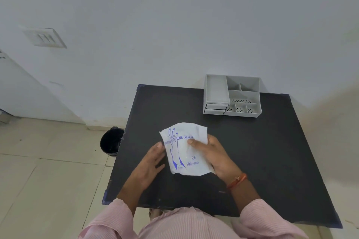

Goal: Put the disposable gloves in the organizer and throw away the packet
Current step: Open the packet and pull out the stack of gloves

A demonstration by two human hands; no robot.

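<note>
This is looking like a plain room in a home or small office, sparsely furnished. A dark square table (252,151) is standing against a bare white wall (174,25). Left of the table, pale floor tiles (48,170) are showing, and a small black bin (111,141) is sitting just beside the table's left edge. Higher on the wall, well left of the table, a switch plate (45,38) is showing
</note>
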